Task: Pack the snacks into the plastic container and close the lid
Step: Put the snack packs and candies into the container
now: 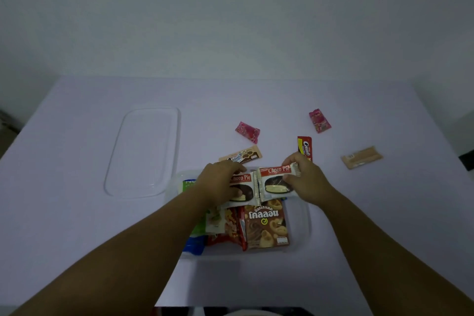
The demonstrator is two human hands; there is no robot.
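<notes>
Clear plastic container [304, 226], lid [142, 151] lying left; left hand [218, 182] and right hand [305, 177] each pinch a Choco Pie pack [275, 182] above it; loose snacks [247, 131] beyond.

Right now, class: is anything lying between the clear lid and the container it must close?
Nothing lies between them: the lid rests on the table just left of the container. But both hands and the Choco Pie packs are over the opening.

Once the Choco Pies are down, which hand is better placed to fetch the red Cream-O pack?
Right, probably. The red Cream-O pack lies just beyond the right hand; the left hand is farther, across the container.
</notes>
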